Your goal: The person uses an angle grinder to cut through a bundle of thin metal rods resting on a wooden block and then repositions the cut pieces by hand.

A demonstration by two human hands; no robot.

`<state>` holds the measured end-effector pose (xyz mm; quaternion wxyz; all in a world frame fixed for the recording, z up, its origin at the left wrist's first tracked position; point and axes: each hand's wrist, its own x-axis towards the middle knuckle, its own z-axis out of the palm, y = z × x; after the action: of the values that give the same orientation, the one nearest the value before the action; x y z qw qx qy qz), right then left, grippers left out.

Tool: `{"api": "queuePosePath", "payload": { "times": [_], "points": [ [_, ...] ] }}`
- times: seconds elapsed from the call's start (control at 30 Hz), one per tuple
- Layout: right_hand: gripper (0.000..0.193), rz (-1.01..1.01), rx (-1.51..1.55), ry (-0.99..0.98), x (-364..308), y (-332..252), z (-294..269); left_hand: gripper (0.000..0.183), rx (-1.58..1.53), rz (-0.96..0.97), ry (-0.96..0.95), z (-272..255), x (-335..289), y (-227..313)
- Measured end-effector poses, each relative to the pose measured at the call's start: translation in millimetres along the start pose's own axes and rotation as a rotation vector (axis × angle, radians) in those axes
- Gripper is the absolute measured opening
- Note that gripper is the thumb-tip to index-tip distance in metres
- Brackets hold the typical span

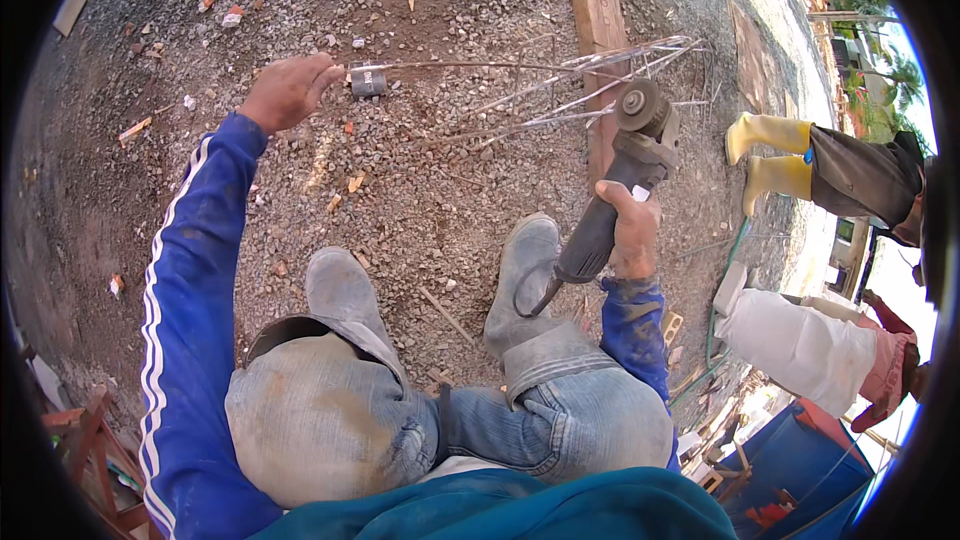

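My right hand (632,228) is wrapped around the body of a dark angle grinder (610,195). Its disc end (642,107) points away from me, and the cord end hangs near my right boot. My left hand (290,92) reaches far forward, its fingers closed on the end of a thin steel rod (450,64). The rod stretches right to a rebar cage (560,105), which rests across a wooden beam (597,5). The grinder's disc overlaps the cage in view; whether they touch I cannot tell. Just under the rod's left end lies a short grey cylinder (368,81).
Gravel (430,180) with scattered broken brick bits surrounds my grey rubber boots (345,290). Two people stand on the right, one in yellow boots (775,155), the other in pale trousers (795,340). A green hose (712,340) runs near them. Reddish timber (90,445) lies lower left.
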<state>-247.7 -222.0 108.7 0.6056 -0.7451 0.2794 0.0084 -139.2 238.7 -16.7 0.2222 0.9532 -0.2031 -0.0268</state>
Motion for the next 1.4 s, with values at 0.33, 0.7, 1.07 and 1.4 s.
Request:
{"api": "queuePosePath", "payload": {
  "times": [0.33, 0.7, 1.07, 1.4],
  "points": [
    [0.028, 0.068, 0.067, 0.112, 14, 12, -54, 0.038, 0.855, -0.880, -0.119, -90, -229, -183],
    [0.029, 0.093, 0.144, 0.019, 58, 15, -69, 0.039, -0.007, 0.114, 0.138, 17, 2, 111],
    [0.028, 0.143, 0.353, 0.076, 104, -10, -111, 0.035, 0.054, 0.270, -0.123, 65, 267, 289],
    [0.034, 0.149, 0.353, 0.185, 114, 12, -152, 0.031, 0.100, 0.305, -0.139, 110, 293, 283]
  ]
}}
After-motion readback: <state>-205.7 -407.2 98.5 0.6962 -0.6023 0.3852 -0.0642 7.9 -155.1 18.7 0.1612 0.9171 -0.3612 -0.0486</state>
